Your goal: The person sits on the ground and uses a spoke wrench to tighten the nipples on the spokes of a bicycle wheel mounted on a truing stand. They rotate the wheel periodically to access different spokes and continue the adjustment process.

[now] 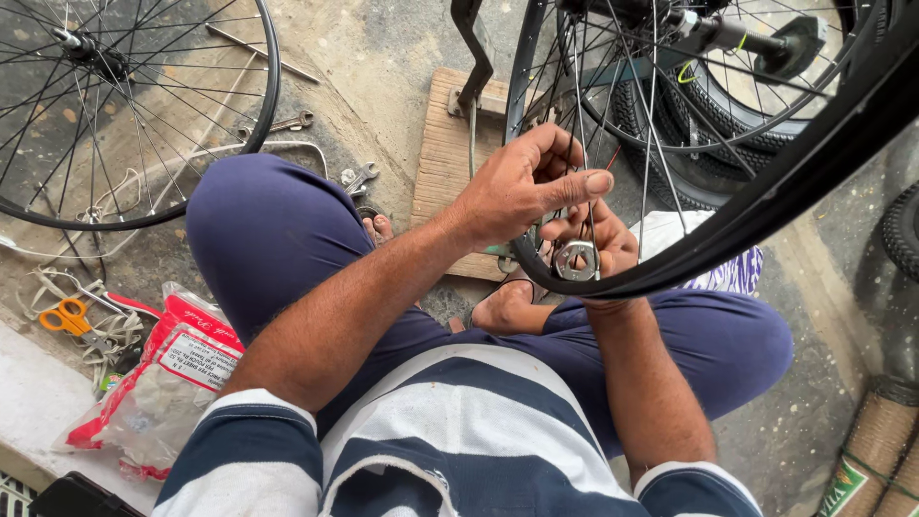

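A black bicycle wheel rim (728,225) with thin steel spokes (651,115) fills the upper right, tilted over my lap. My left hand (522,182) grips the rim's near edge, thumb stretched toward the spokes. My right hand (598,244) sits just under the rim and holds a round metal spoke wrench (574,260) against a spoke's end. Both forearms reach up from my striped shirt. I sit cross-legged in dark blue trousers.
A second spoked wheel (124,115) lies on the concrete floor at upper left. Wrenches (359,177) lie beside my knee. A wooden board (450,153) lies ahead. Orange scissors (65,316) and a red-and-clear plastic packet (163,373) are at left. Tyres (689,163) are stacked behind the rim.
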